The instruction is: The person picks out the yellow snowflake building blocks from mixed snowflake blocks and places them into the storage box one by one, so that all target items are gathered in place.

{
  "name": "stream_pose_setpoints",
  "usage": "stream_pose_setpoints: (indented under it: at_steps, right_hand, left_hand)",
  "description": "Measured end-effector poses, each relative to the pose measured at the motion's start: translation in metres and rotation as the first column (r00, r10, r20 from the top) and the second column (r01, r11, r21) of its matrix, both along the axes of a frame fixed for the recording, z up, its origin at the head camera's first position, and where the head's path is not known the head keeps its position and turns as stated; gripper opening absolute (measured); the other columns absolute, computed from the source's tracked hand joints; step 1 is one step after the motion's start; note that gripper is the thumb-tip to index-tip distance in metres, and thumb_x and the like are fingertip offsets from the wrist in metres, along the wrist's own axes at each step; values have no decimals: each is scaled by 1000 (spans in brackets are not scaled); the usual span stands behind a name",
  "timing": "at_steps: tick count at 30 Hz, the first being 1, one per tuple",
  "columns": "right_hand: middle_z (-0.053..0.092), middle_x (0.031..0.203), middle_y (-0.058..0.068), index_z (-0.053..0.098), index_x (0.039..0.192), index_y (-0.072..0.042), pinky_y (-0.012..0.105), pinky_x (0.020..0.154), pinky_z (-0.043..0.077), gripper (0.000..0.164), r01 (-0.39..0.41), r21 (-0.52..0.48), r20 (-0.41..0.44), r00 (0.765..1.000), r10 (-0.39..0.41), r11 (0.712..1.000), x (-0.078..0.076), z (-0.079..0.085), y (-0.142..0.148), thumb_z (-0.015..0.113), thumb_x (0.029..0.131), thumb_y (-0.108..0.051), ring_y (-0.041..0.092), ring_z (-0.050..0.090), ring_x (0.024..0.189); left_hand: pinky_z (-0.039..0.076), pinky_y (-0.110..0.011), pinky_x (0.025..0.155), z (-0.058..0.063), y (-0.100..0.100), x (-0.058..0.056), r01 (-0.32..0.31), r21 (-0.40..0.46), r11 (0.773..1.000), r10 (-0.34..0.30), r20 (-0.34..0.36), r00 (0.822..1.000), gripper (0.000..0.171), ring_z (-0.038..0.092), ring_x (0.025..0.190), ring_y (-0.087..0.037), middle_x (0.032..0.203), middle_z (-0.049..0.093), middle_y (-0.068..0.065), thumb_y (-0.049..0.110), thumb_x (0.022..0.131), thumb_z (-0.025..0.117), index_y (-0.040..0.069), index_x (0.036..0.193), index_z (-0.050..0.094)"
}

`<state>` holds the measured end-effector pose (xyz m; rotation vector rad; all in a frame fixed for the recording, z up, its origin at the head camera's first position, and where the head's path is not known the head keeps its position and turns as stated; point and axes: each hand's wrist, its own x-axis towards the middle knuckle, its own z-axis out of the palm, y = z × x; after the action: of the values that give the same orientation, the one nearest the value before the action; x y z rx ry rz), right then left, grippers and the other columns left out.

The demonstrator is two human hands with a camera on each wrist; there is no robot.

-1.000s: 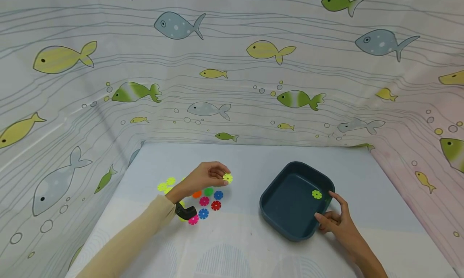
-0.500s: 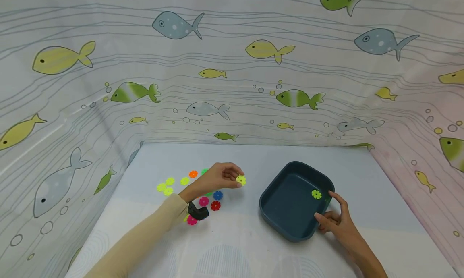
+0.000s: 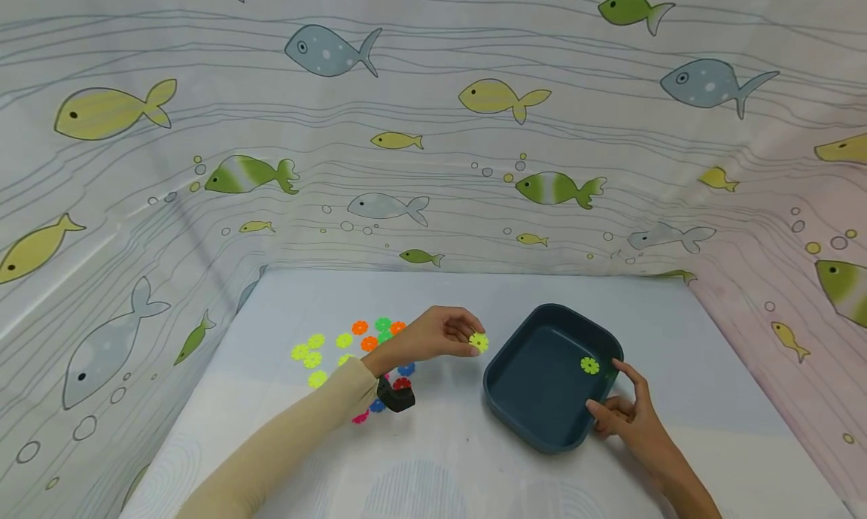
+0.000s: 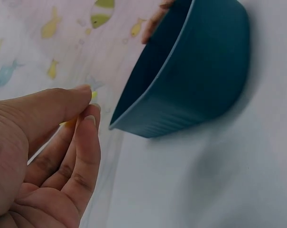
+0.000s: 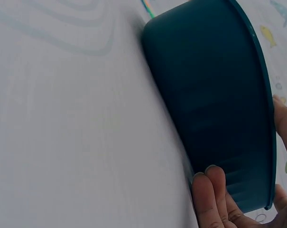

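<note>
Between thumb and fingertips my left hand (image 3: pixel 440 332) pinches a yellow notched disc (image 3: pixel 479 343), just left of a dark teal rectangular tub (image 3: pixel 518 421). In the left wrist view only a sliver of that disc (image 4: pixel 94 95) shows, and the tub's wall (image 4: pixel 205 71) stands beyond the fingers. My right hand (image 3: pixel 633 421) grips the tub's right side, thumb at the rim. In the right wrist view several fingers (image 5: pixel 207 194) lie against the tub's outer wall (image 5: pixel 209 95). One yellow-green disc (image 3: pixel 590 365) lies inside the tub.
Left of the tub, several loose discs in yellow, orange (image 3: pixel 360 328), green (image 3: pixel 383 324), blue (image 3: pixel 406 368), red and pink lie on the white table (image 3: pixel 467 474), some hidden under my left forearm. A fish-print curtain (image 3: pixel 420 226) closes off the back and sides.
My left hand has moved right with the yellow disc, from beside the loose pieces to near the tub's left rim. The right hand and tub have stayed in place.
</note>
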<state>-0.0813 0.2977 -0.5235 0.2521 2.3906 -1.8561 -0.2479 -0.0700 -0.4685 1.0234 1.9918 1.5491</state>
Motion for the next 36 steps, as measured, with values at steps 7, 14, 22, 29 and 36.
stream_pose_setpoints:
  at_steps: [7,14,22,29,36]
  right_hand:
    - [66,100,18,1,159,-38,38,75,59,88,0,-7,-3,1000,0,1000,1,1,-1,67,102,-23,32,69,81]
    - [66,99,17,1,159,-38,38,75,58,89,6,-4,14,1000,-6,1000,1,1,-1,68,102,-25,32,68,82]
    - [65,103,18,0,159,-40,39,76,58,89,-10,-7,14,1000,11,1000,1,1,1,66,103,-26,33,68,85]
    - [65,103,18,0,159,-41,39,77,58,89,-16,7,7,1000,16,1000,-1,0,1,66,103,-27,33,68,85]
    - [66,102,17,-1,159,-40,38,77,58,89,-17,17,7,1000,17,1000,0,0,2,66,103,-27,33,68,85]
  left_hand:
    - [58,-37,90,2,20,1,40,23,999,-41,30,999,32,68,101,-25,112,70,-8,13,89,82,13,119,71]
    - [58,-35,88,3,40,1,61,20,998,-62,24,998,31,68,99,-22,109,72,-5,14,90,82,13,119,70]
    - [59,-34,87,2,66,1,91,42,995,-91,20,996,30,69,97,-20,107,72,-3,12,90,81,12,118,70]
    - [59,-34,85,2,88,4,140,30,990,-140,5,990,30,70,96,-16,106,72,0,11,91,80,12,118,69]
    - [59,-32,85,7,108,7,178,1,984,-178,-25,984,30,70,96,-12,105,72,2,12,91,80,11,119,69]
